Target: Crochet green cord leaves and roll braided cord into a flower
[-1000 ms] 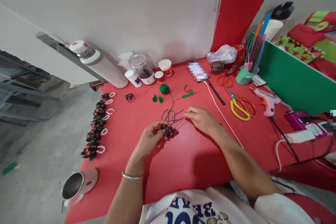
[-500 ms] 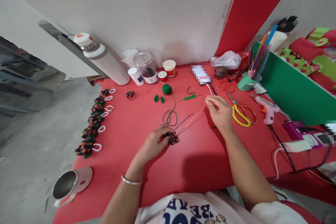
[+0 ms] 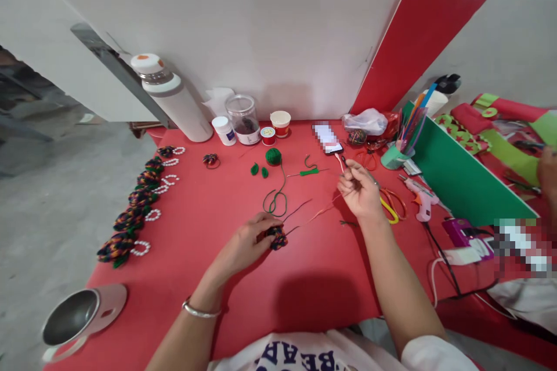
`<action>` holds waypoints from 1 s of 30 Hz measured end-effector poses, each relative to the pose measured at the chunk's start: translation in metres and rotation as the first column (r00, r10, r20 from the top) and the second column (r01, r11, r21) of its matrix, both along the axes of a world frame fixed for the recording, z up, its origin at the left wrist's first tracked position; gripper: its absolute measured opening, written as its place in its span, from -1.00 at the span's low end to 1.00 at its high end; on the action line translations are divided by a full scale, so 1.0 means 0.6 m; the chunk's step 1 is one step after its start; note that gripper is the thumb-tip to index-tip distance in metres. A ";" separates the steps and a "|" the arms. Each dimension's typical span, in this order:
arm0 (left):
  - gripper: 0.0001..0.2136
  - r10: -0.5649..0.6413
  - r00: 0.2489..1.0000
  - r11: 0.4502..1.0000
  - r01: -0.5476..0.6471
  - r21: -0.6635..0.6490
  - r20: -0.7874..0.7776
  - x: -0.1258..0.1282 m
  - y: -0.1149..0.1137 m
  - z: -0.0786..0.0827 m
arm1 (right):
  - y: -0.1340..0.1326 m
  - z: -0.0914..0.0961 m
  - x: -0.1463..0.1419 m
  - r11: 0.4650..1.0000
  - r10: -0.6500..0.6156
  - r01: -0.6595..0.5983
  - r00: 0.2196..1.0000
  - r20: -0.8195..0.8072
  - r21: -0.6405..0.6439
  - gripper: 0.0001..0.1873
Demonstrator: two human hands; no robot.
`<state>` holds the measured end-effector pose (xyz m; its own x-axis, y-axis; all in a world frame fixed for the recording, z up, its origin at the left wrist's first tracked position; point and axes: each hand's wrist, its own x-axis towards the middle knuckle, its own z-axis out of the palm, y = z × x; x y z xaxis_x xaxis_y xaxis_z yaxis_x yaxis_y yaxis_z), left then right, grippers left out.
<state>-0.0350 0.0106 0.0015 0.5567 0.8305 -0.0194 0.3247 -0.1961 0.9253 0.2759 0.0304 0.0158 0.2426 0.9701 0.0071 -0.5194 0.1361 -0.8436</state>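
My left hand is closed on a small multicoloured yarn flower resting on the red table. Loose yarn strands trail from the flower towards my right hand, which is raised above the table with fingers curled; whether a strand is pinched in it I cannot make out. A green yarn ball with its trailing cord lies beyond the flower. A green-handled crochet hook lies near it.
Several finished yarn flowers with pearl loops line the left edge. A white flask, jars, a phone, scissors, a glue gun and a steel mug stand around. A green board walls the right.
My right hand has moved away from the flower, up and to the right, drawing strands out. My left hand stays on the flower. The view has tilted up.
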 end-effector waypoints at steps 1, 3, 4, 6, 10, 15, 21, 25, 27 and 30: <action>-0.66 0.033 0.999 0.999 -0.032 -0.009 0.027 -0.001 0.002 0.004 | -0.002 0.003 -0.013 0.999 0.036 -0.036 0.999 0.011 0.010 -0.79; -0.78 0.147 0.984 0.989 -0.145 -0.027 0.096 0.000 0.006 0.014 | -0.007 0.006 -0.041 0.997 0.076 -0.076 0.997 0.002 0.017 -0.81; -0.88 0.214 0.968 0.977 -0.211 -0.043 0.130 0.004 0.008 0.020 | -0.009 0.006 -0.054 0.996 0.091 -0.091 0.996 -0.009 0.020 -0.81; -0.80 0.311 0.933 0.948 -0.293 -0.122 0.182 0.020 0.010 0.030 | -0.014 0.004 -0.077 0.993 0.117 -0.116 0.993 -0.019 0.033 -0.82; -0.59 0.306 0.922 0.841 -0.146 -0.521 0.236 0.076 0.016 0.036 | -0.027 -0.003 -0.114 0.991 0.123 -0.125 0.992 0.035 0.040 -0.83; -0.62 0.454 0.774 0.622 0.078 -0.779 0.441 0.125 0.035 0.024 | -0.053 -0.027 -0.137 0.969 0.247 -0.246 0.953 0.175 -0.029 -0.82; -0.71 0.514 0.686 0.616 0.123 -0.778 0.515 0.119 0.049 0.017 | -0.057 -0.044 -0.138 0.949 0.315 -0.306 0.917 0.244 -0.074 -0.80; -0.71 0.556 0.643 0.618 0.103 -0.780 0.526 0.116 0.053 0.013 | -0.047 -0.042 -0.139 0.948 0.319 -0.306 0.920 0.229 -0.089 -0.81; -0.67 0.561 0.645 0.615 0.096 -0.783 0.519 0.114 0.057 0.009 | -0.043 -0.041 -0.137 0.941 0.339 -0.327 0.906 0.255 -0.089 -0.81; -0.66 0.523 0.691 0.657 0.045 -0.752 0.498 0.111 0.067 0.003 | -0.033 -0.031 -0.127 0.938 0.338 -0.336 0.838 0.430 -0.082 -0.83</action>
<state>0.0318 0.0508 0.0036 0.4363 0.8265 -0.3557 -0.4517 0.5431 0.7078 0.1998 0.0108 -0.0026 -0.1260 0.9915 0.0315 -0.1174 0.0166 -0.9929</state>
